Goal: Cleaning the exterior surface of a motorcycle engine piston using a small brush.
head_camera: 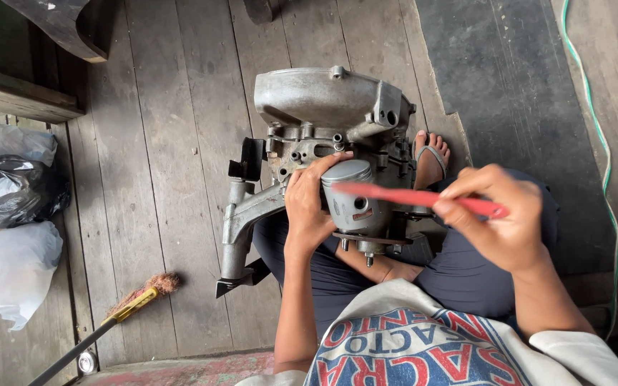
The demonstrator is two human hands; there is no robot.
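Observation:
A grey metal engine case [323, 100] rests on my lap and the wooden floor. A silver piston [350, 196] sticks out of it toward me. My left hand [307, 207] wraps around the piston's left side, fingers over its top edge. My right hand [498, 218] pinches the end of a thin red strip-shaped tool [402, 195], which lies across the piston's crown from the right.
Plastic bags [8, 214] in black and white lie at the left edge. A broom with a yellow collar [126, 311] lies on the planks at lower left. A dark mat [516, 93] and a green cord [599, 143] are at the right. My sandalled foot [429, 161] sits beside the engine.

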